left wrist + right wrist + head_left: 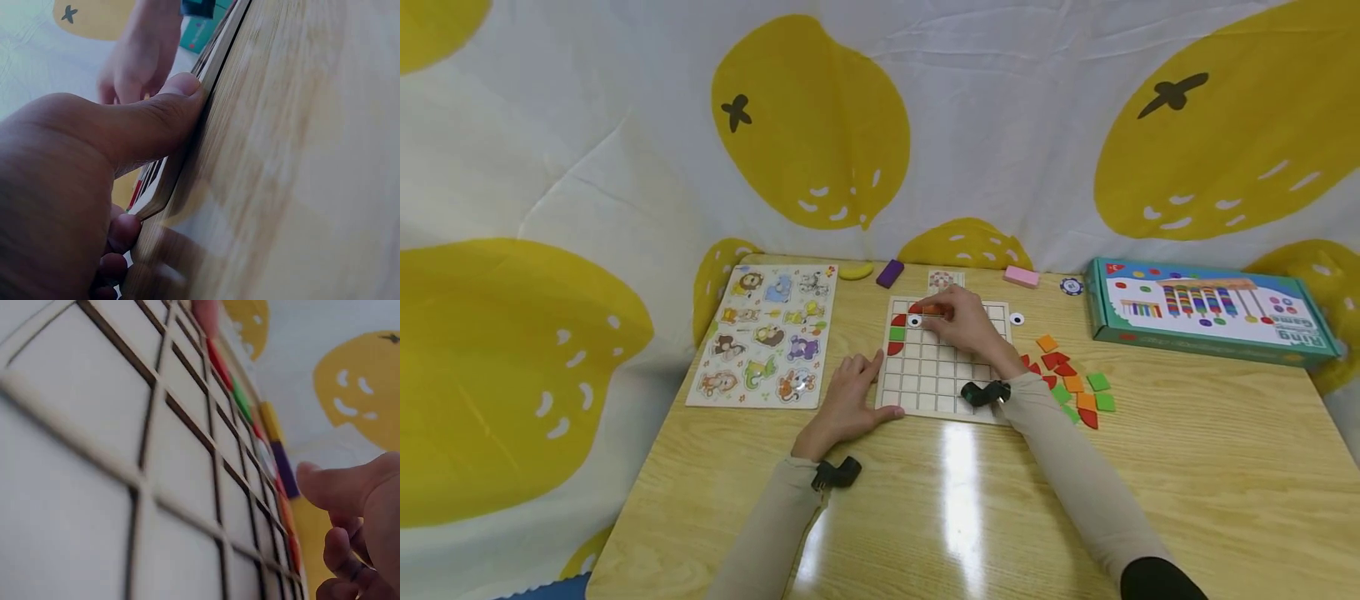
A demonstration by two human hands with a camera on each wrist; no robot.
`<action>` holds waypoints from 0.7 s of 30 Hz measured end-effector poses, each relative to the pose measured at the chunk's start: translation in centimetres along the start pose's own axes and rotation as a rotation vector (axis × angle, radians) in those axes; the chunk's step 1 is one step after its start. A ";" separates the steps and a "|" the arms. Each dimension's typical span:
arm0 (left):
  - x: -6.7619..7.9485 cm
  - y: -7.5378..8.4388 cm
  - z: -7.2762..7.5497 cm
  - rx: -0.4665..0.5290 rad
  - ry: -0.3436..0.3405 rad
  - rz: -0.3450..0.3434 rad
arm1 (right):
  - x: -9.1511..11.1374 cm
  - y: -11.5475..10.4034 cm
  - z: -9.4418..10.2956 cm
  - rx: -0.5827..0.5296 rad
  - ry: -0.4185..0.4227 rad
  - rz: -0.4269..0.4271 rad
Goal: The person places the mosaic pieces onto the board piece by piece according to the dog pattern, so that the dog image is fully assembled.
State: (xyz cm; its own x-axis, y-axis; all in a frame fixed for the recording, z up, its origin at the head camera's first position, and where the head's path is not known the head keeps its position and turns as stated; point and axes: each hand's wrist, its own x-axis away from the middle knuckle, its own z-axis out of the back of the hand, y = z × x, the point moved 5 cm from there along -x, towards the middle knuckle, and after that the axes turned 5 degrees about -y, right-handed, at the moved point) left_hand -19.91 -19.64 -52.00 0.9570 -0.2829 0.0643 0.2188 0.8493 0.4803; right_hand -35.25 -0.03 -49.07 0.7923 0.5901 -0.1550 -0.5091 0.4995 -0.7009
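A wooden grid board lies on the table. Along its left column sit a green square and red quarter-round pieces. Near its top left are a white eye disc and an orange piece. My left hand braces the lower left corner, its extended thumb along the front edge and fingers at the left side. Over the top row, my right hand has its fingertips right at the orange piece. In the right wrist view, thumb and fingers stand apart, with nothing visible between them.
Right of the board lie loose red, orange and green pieces and another eye disc. An animal puzzle lies at left. Behind are a pattern card, purple block, pink block, and a game box farther right.
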 end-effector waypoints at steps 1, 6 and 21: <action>0.0 0.1 0.0 0.005 -0.001 0.001 | 0.4 0.4 0.8 -0.004 0.020 -0.007; 0.1 0.1 0.0 0.019 0.004 0.013 | 3.1 2.8 5.4 0.073 0.057 -0.105; 0.1 0.1 -0.2 0.044 0.018 0.010 | 7.0 7.5 8.3 0.255 -0.125 -0.293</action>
State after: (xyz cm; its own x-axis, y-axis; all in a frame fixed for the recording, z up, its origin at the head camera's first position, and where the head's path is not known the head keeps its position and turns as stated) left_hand -19.77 -19.52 -52.17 0.9623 -0.2665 0.0539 0.2012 0.8315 0.5179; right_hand -36.35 13.13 -49.64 0.8771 0.4644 0.1225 -0.3478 0.7900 -0.5049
